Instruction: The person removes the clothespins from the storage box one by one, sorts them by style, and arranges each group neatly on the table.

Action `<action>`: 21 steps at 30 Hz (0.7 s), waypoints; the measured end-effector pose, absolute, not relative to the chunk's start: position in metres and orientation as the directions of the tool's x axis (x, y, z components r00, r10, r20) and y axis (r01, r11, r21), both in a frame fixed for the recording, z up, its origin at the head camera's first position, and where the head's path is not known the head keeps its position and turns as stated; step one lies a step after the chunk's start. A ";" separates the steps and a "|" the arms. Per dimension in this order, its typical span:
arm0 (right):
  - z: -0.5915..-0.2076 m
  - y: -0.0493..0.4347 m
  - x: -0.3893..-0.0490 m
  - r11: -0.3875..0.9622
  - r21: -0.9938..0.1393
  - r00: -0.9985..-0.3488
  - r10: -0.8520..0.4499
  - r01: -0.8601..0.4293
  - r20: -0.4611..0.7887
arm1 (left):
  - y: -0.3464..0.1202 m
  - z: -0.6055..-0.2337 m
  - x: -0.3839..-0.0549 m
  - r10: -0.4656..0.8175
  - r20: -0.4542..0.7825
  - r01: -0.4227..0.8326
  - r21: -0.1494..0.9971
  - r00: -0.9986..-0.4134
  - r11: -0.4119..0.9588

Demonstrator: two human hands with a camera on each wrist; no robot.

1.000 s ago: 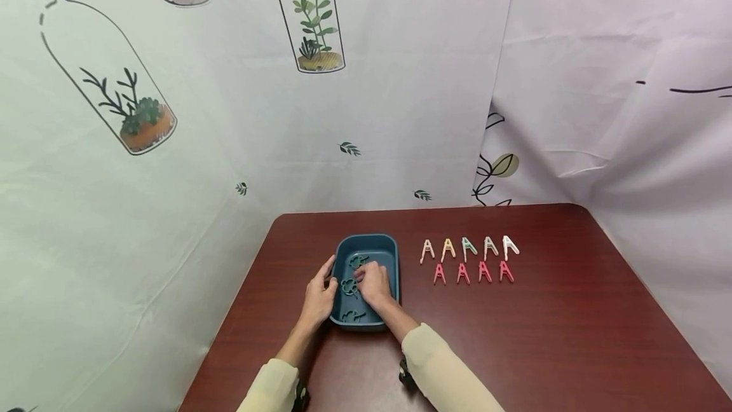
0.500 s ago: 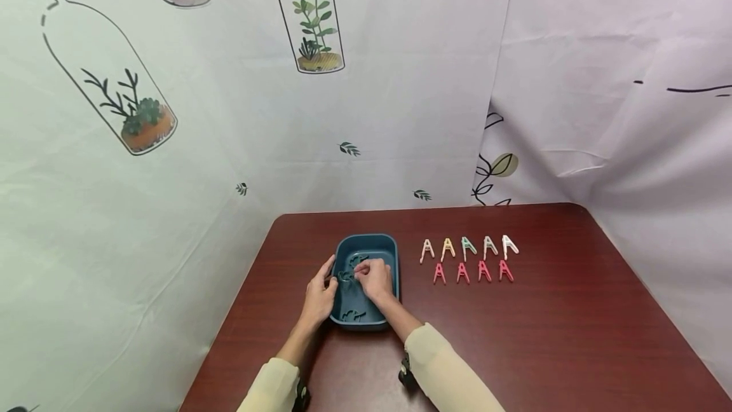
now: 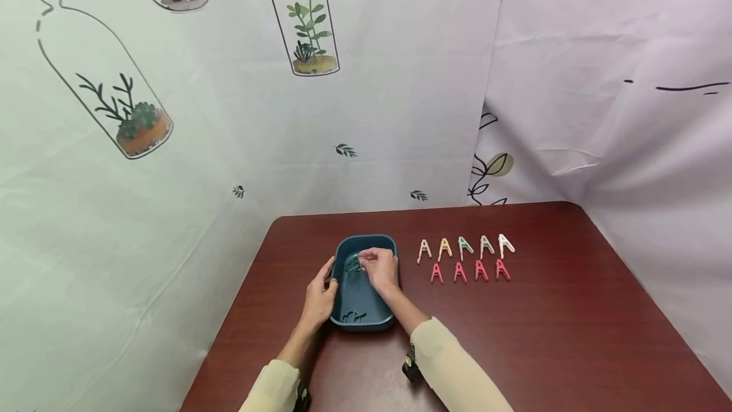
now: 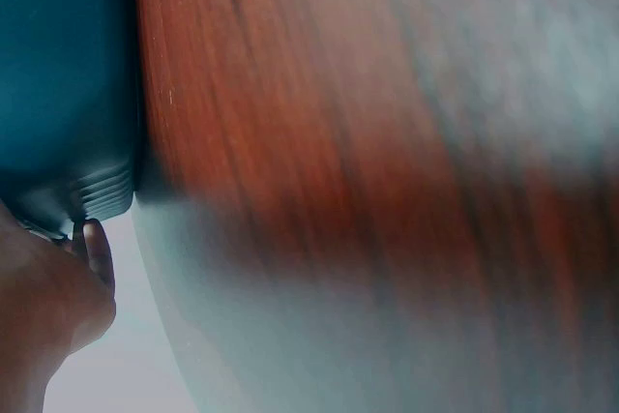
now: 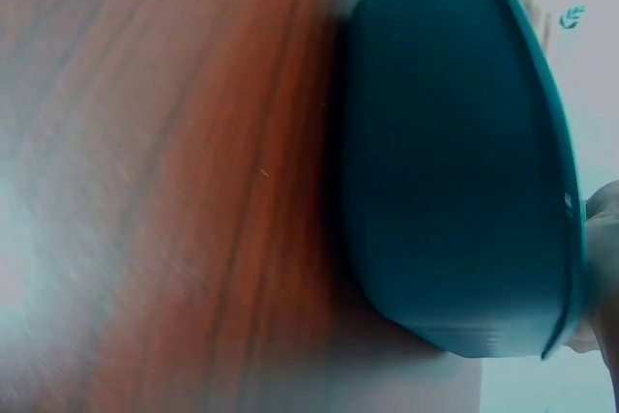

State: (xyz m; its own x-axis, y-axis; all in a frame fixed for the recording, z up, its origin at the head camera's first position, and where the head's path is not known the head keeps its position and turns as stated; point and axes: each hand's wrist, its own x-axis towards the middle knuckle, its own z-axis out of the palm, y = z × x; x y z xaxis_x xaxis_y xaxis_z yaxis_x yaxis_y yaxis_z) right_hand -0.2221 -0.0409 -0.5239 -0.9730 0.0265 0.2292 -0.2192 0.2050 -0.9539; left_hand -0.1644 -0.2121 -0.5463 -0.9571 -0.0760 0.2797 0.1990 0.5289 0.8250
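Observation:
A dark blue-green rectangular bin (image 3: pixel 366 301) stands on the table. My left hand (image 3: pixel 318 297) rests against its left side, fingers fairly straight, thumb and fingertips at the wall; the left wrist view shows a fingertip touching the bin's corner. Over the bin's far part, my right hand (image 3: pixel 379 267) has thumb and fingers together, pinching a thin dark green looped piece (image 3: pixel 352 264). That piece overlaps another at the far end, so their outlines merge. A further thin green piece (image 3: pixel 352 316) lies at the near end. In the right wrist view, the bin's wall hides most of the right hand.
Right of the bin lie two rows of clothespins: pale and coloured ones, including a green clothespin (image 3: pixel 465 246), at the back, and several red ones such as this red clothespin (image 3: pixel 459 272) in front. A printed cloth (image 3: pixel 400 113) hangs behind the brown table (image 3: pixel 543 310).
My right hand has moved toward the bin's far end. The middle green piece has gone with it, up to the far piece. My left hand has stayed at the bin's side.

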 end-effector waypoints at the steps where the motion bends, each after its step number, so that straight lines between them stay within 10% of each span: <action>1: -0.522 -0.039 -0.223 0.211 -0.952 -0.973 0.015 -0.224 0.232 | -0.212 -0.546 -0.164 -0.077 0.278 0.198 0.826 -0.957 0.528; 21: -0.494 0.041 -0.231 0.062 -0.966 -0.966 0.050 -0.251 0.255 | -0.212 -0.548 -0.164 -0.068 0.273 0.199 0.829 -0.960 0.522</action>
